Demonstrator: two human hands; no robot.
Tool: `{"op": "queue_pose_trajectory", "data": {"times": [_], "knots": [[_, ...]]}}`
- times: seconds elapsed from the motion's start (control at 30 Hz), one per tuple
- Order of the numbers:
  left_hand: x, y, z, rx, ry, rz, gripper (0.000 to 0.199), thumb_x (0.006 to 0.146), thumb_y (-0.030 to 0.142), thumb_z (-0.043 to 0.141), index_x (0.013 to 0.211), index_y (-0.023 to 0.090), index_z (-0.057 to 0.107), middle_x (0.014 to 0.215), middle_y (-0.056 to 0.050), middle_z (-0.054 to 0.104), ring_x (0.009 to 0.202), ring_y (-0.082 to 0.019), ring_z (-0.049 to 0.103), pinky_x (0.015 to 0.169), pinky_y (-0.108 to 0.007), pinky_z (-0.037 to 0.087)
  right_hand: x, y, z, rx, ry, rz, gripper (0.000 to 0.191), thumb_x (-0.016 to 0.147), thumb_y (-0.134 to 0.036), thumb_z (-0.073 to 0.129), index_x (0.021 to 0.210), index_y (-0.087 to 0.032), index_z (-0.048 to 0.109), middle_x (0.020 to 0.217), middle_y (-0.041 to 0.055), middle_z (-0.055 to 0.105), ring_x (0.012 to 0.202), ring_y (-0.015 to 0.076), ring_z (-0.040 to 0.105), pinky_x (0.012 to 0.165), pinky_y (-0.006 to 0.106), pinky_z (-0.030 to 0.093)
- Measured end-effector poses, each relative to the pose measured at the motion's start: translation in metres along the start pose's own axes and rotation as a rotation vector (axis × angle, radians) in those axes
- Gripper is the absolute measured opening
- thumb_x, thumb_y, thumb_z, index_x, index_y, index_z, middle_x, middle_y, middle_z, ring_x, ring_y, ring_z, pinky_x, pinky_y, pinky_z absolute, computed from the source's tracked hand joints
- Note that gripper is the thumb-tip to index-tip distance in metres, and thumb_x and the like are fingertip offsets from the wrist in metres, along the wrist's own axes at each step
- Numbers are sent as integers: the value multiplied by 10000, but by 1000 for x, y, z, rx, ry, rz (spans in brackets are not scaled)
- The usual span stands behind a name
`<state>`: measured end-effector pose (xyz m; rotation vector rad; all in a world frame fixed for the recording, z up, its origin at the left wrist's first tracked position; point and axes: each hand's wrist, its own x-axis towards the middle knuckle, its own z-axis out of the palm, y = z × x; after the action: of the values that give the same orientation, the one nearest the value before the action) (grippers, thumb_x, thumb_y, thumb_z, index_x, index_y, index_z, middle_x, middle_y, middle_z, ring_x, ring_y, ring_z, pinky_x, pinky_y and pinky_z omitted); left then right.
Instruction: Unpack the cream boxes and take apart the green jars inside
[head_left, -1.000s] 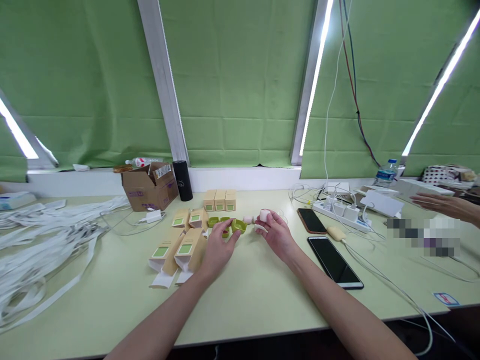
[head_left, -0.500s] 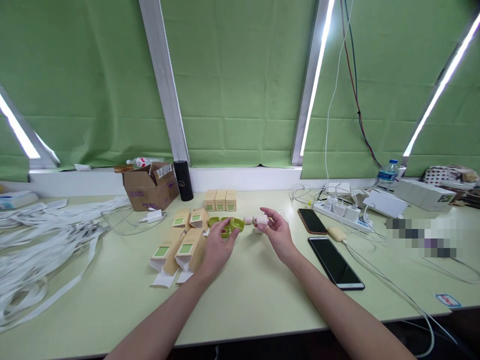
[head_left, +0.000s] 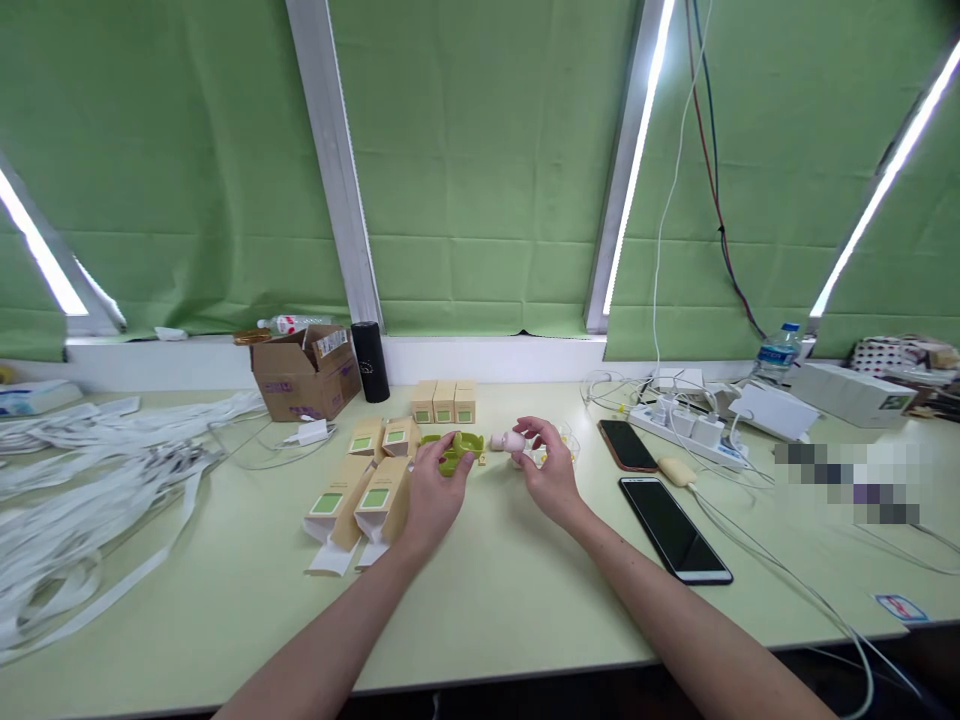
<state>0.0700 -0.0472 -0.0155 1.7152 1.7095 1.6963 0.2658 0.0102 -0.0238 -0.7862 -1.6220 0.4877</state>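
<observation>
My left hand (head_left: 441,485) is closed on a green plastic piece (head_left: 469,441) at the middle of the table, beside the open-flapped cardboard boxes. To its right, my right hand (head_left: 550,472) pinches a small pale pink cylinder (head_left: 513,441), whose narrower end points toward the green piece. The two objects are apart. Behind my right fingers lies a clear item with yellow spots (head_left: 570,444), partly hidden. Small tan boxes with green labels (head_left: 384,497) stand left of my left hand, and more tan boxes (head_left: 444,403) stand in a row behind.
Two phones (head_left: 675,528) lie on the right, near a power strip (head_left: 694,436) with tangled cables. White strips (head_left: 82,500) cover the left side. A cardboard carton (head_left: 306,380) and a black cylinder (head_left: 370,362) stand at the back left.
The pink cylinder has turned slightly in my right hand and shifted a little left. The green piece has tilted in my left hand. More of the clear item shows behind my right hand.
</observation>
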Motion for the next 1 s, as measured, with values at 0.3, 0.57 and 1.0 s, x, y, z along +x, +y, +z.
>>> {"op": "queue_pose_trajectory", "data": {"times": [0.3,0.57,1.0], "knots": [[1,-4,0,8,37,17,441,901,491,682,1235,203,693,1100,-103,690,1056,-263,687,924,-414,577,8,24,12,-350,-214,-296,338,883,-57,558,1148,-232,676,1160,110,731,1057,304,617,930,517,510],[1,-2,0,14,24,-6,459,901,495,677,1245,192,684,1113,-109,684,1065,-268,679,934,-427,576,4,37,23,-428,-244,-339,362,864,-27,553,1131,-238,677,1144,94,745,1046,268,662,1145,584,394],[1,-2,1,18,15,-21,489,895,506,661,1262,183,680,1139,-117,678,1052,-263,672,938,-421,567,3,34,21,-595,-297,-211,303,819,-22,589,990,-239,714,970,63,786,1123,299,575,1028,491,391]]}}
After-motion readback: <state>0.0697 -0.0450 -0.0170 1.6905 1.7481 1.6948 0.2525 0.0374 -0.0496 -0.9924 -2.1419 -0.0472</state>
